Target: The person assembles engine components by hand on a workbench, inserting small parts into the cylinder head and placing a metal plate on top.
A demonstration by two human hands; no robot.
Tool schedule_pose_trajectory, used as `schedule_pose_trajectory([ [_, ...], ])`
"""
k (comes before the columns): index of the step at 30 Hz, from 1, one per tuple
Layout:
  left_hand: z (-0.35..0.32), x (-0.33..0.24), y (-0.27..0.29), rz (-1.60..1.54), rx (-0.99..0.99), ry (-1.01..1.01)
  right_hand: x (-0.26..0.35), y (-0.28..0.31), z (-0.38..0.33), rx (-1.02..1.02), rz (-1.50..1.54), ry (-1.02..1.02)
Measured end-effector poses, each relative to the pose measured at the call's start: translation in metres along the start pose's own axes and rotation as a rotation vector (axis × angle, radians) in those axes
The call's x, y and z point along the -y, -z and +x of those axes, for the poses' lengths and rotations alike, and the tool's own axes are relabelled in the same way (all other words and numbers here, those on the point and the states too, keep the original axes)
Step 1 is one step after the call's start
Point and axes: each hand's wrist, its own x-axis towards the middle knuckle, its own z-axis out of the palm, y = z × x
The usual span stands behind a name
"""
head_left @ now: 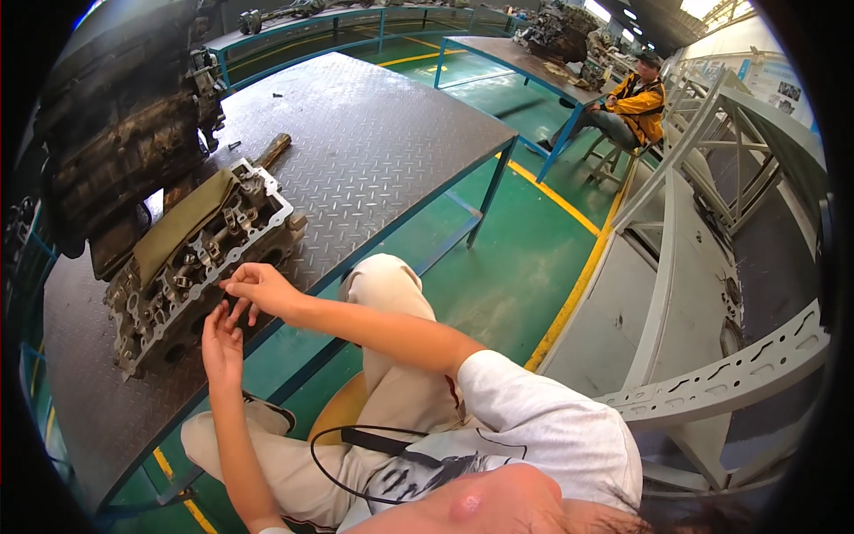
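Note:
A grey metal engine cylinder head (pixel 191 267) lies on the dark checker-plate table (pixel 374 151), near its front edge. A folded olive cloth (pixel 182 222) is draped over its far side. My right hand (pixel 258 289) rests at the near edge of the cylinder head, fingers curled and touching the metal. Just below it, my left hand (pixel 221 343) is raised with fingers apart, fingertips close to the same edge. I cannot tell whether a small part is pinched between the fingers.
A large dirty engine block (pixel 116 133) stands on the table behind the cylinder head. A wooden-handled tool (pixel 271 149) and small bolts lie nearby. A person in a yellow jacket (pixel 632 111) sits by a blue-framed table (pixel 516 58). A grey metal frame (pixel 712 267) stands to my right.

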Motion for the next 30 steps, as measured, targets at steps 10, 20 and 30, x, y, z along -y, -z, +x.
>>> schedule_pose_trajectory([
  [10,-0.012,0.006,-0.010,0.290,0.073,0.005,-0.002,0.004,0.003,-0.046,0.082,-0.060],
  [20,-0.017,0.007,-0.015,0.424,0.067,-0.029,-0.004,0.011,0.006,-0.076,0.101,-0.121],
  [30,-0.011,0.014,-0.003,0.547,0.033,-0.096,-0.008,0.007,0.007,-0.092,0.065,-0.176],
])
